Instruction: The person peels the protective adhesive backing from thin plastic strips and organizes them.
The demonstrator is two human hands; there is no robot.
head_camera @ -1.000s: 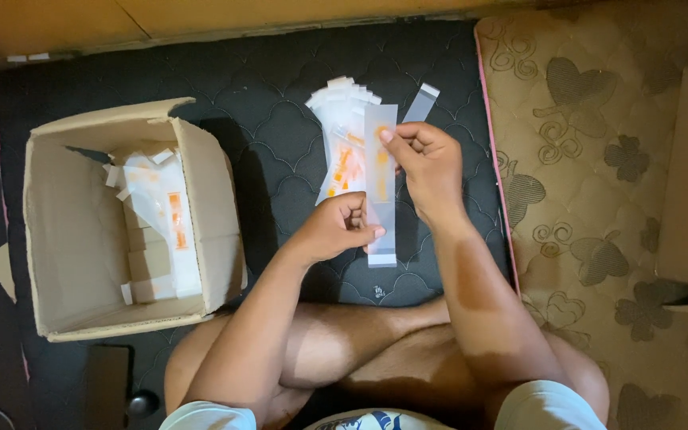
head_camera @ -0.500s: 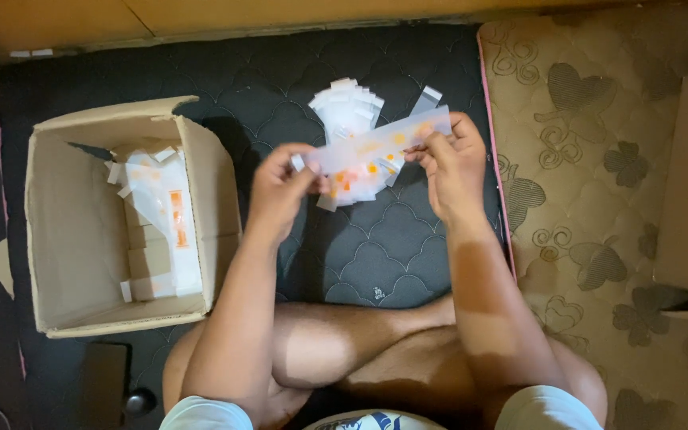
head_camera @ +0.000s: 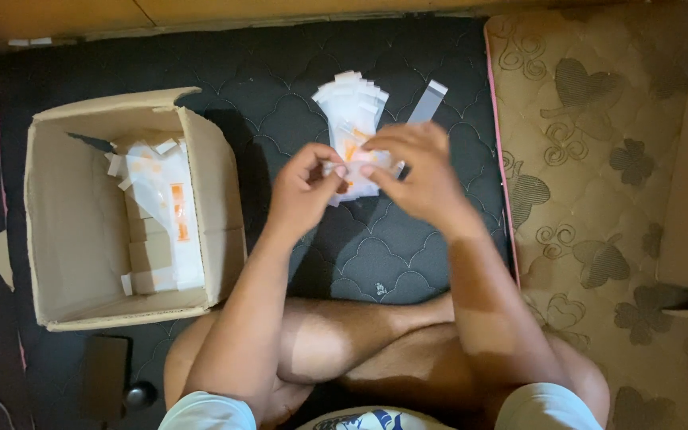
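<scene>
Packets, white and flat with orange markings, are what we're watching here: one packet point(head_camera: 350, 171) sits pinched between both hands just above the centre of the frame. We see the left hand point(head_camera: 306, 187) gripping its left end with fingertips closed on it, and the right hand point(head_camera: 416, 171) closed over its right side, the two hands almost touching across it. Directly above them, a loose fan-shaped pile of white packets point(head_camera: 352, 99) lies on the dark quilted mat point(head_camera: 280, 87), whose stitched scallop pattern shows clearly. Just right of the pile lies a narrow pale strip point(head_camera: 428, 101), tilted. Over at the left of the frame we have an open brown cardboard box point(head_camera: 73, 239), flaps up, with more white packets point(head_camera: 161, 215) with orange marks stacked against its right inner wall. At the right, a tan mattress point(head_camera: 599, 199) with a swirl and flower pattern, pink piping along its edge. Lower left, a dark flat phone-like object point(head_camera: 105, 374) rests on the mat below the box.
</scene>
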